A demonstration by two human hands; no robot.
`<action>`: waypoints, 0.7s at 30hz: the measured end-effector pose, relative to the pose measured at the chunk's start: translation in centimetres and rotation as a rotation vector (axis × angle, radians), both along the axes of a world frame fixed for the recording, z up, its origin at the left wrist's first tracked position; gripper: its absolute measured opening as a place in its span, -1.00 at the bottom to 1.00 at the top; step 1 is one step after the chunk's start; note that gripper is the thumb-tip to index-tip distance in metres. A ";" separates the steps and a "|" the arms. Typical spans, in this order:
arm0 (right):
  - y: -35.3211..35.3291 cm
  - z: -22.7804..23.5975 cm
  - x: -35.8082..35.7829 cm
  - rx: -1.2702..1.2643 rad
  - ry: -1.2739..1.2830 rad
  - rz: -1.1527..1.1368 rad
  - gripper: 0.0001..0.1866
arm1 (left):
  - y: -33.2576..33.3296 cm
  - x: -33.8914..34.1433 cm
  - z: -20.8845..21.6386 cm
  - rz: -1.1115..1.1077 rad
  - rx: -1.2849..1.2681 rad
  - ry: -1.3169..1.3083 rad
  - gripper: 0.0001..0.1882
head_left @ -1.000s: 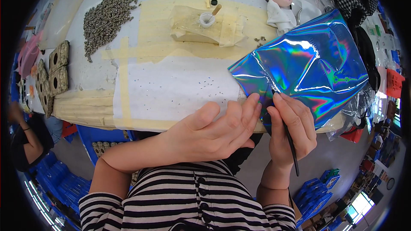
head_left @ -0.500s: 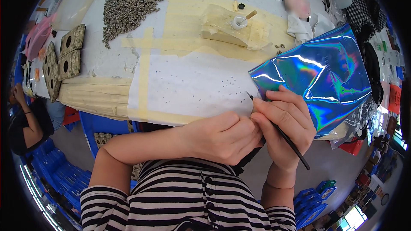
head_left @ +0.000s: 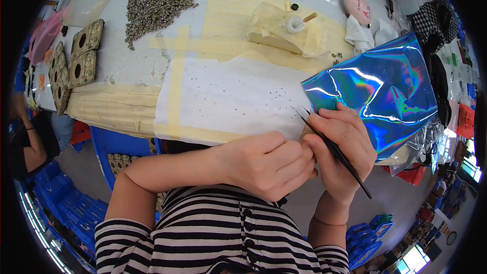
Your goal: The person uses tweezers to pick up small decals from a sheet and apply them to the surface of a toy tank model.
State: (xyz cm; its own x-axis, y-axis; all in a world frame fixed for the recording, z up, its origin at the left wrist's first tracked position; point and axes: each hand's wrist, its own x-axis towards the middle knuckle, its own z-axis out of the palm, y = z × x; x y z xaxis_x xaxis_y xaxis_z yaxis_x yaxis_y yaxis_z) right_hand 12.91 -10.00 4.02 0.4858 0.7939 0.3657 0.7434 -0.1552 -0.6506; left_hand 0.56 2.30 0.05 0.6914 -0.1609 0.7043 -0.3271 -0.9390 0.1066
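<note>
My right hand (head_left: 345, 147) holds black tweezers (head_left: 339, 153), their fine tips parted over the right end of a white paper sheet (head_left: 213, 106). Close against it, my left hand (head_left: 266, 165) is curled with the fingers closed. A small brownish edge shows between the two hands, but what the left fingers grip is mostly hidden. Tiny dark specks lie scattered over the paper. Beside my right fingers rests a shiny blue holographic pouch (head_left: 375, 96).
A heap of small metallic pieces (head_left: 160, 7) lies far left, with patterned blocks with round holes (head_left: 83, 53) below it. A small white cup (head_left: 295, 25) with a stick stands on a taped block (head_left: 279, 40). At the left edge a person's arm (head_left: 33, 137) shows.
The tweezers have turned slightly in my right hand, and their two tips now show apart. My left hand stays closed beside it. The view has shifted a little.
</note>
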 end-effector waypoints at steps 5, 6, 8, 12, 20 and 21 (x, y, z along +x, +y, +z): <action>0.0 0.0 0.0 -0.005 0.015 0.006 -0.72 | 1.0 -0.6 0.9 0.185 -0.119 -0.067 -0.61; 0.0 0.0 0.0 -0.003 0.021 0.008 -0.72 | 1.1 -0.7 1.1 0.208 -0.129 -0.033 -0.59; 0.0 0.0 0.0 -0.001 0.023 0.010 -0.72 | 1.2 -0.9 1.3 0.256 -0.148 0.033 -0.54; 0.0 0.0 0.0 -0.007 0.026 0.004 -0.72 | 1.2 -0.9 1.3 0.222 -0.095 0.131 -0.54; -1.2 0.1 0.4 0.036 0.052 -0.035 -0.71 | 1.2 -1.0 1.4 0.224 -0.101 0.170 -0.52; -1.4 0.1 0.5 0.052 0.059 -0.042 -0.71 | 1.2 -1.0 1.4 0.223 -0.104 0.163 -0.52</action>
